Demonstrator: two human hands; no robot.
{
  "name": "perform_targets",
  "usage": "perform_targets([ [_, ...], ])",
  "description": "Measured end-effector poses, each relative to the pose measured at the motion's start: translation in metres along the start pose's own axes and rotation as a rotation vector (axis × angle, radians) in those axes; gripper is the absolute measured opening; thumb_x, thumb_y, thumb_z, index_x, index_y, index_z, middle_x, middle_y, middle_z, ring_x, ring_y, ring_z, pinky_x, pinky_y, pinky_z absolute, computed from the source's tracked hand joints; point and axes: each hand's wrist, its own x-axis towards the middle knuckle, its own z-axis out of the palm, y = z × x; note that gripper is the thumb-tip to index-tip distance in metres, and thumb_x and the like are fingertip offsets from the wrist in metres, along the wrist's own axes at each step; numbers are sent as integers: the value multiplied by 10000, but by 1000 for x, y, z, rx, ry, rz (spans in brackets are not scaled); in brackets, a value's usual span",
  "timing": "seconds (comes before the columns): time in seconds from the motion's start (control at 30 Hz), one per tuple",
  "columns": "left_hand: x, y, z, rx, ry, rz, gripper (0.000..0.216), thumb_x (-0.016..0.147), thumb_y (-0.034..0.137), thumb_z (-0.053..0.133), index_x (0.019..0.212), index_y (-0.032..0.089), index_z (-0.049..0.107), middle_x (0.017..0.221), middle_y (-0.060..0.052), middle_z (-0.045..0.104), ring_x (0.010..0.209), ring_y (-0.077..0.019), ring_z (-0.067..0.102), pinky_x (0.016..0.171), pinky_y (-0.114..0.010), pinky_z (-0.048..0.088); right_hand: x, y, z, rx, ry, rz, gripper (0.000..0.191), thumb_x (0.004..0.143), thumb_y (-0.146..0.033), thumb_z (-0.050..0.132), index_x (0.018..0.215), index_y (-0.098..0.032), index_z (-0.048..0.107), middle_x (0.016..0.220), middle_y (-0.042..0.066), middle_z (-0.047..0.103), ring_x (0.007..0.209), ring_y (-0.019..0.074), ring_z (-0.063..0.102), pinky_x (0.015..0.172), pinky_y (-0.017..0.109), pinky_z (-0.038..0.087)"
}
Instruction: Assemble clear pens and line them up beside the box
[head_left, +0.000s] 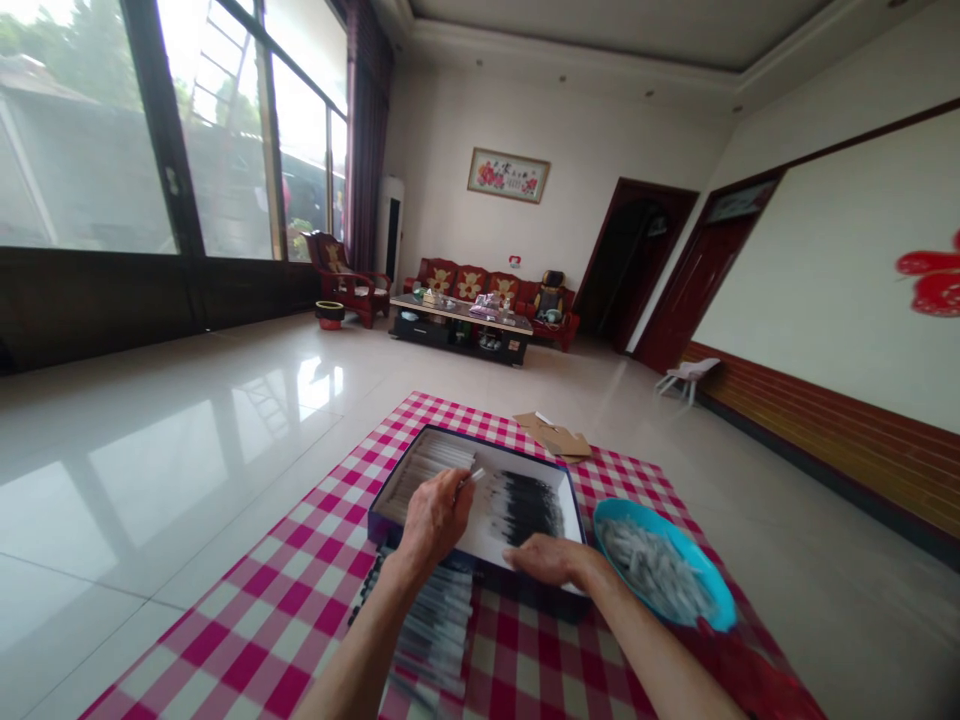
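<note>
My left hand (437, 515) is over the middle of a shallow dark-blue box (379, 525), its fingers pinched on a small, clear, whitish tube (475, 477). Along the left side of the box lies a row of clear slender tubes (439, 455). To the right, on the white inside, is a row of thin black pieces (529, 508), too blurred to name. My right hand (546, 558) is closed at the front right edge of the box, just below the black pieces. Whatever its fingers may hold is hidden.
A blue basin (716, 590) full of whitish translucent pieces (656, 565) stands right of the box. More clear tubes with dark ends (435, 625) lie in front. Brown cardboard (559, 438) lies behind, on the checked tablecloth (300, 590). Red plastic (750, 675) is at lower right.
</note>
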Motion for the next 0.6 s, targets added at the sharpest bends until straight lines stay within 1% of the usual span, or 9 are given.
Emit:
perform_targets([
  [0.1, 0, 0, 1, -4, 4, -4, 189, 897, 240, 460, 903, 189, 642, 779, -31, 669, 711, -155, 627, 653, -225, 410, -7, 3, 0, 81, -19, -31, 346, 739, -370, 561, 448, -185, 529, 437, -47, 399, 477, 107, 352, 485, 245, 286],
  [0.17, 0, 0, 1, -5, 3, -5, 189, 896, 240, 462, 899, 190, 644, 769, -30, 668, 711, -155, 628, 653, -224, 410, -13, 7, 1, 153, -31, -56, 263, 708, -347, 584, 503, -184, 600, 459, -56, 427, 479, 93, 342, 470, 224, 273],
  [0.23, 0, 0, 2, -4, -1, -3, 188, 895, 241, 463, 902, 190, 644, 770, -31, 667, 721, -157, 631, 661, -225, 413, -17, 10, 3, 235, -46, -83, 169, 690, -320, 585, 639, -197, 689, 509, -59, 492, 494, 83, 371, 470, 198, 282],
  [0.27, -1, 0, 2, -3, -5, -2, 188, 895, 242, 463, 907, 190, 643, 776, -31, 668, 728, -159, 632, 666, -226, 415, -18, 12, 3, 275, -58, -94, 167, 679, -300, 583, 717, -208, 717, 541, -60, 528, 503, 79, 393, 475, 186, 295],
  [0.33, -1, 1, 2, -2, -14, -1, 189, 896, 242, 462, 916, 188, 642, 785, -34, 668, 735, -162, 633, 671, -230, 416, -19, 15, 2, 345, -90, -108, 232, 650, -257, 579, 820, -223, 734, 594, -56, 580, 519, 72, 436, 492, 169, 328],
  [0.4, -1, 2, 3, 0, -25, -2, 194, 899, 242, 459, 920, 184, 643, 791, -37, 670, 736, -165, 633, 670, -235, 416, -17, 16, 1, 395, -126, -109, 261, 615, -223, 586, 826, -219, 739, 609, -50, 604, 521, 70, 464, 503, 166, 360],
  [0.6, -3, 6, 7, -4, -46, -3, 222, 910, 243, 445, 957, 183, 653, 837, -55, 696, 756, -177, 647, 669, -244, 424, -9, 13, -4, 461, -181, -104, 225, 530, -171, 638, 729, -180, 744, 564, -31, 608, 508, 86, 495, 476, 185, 393],
])
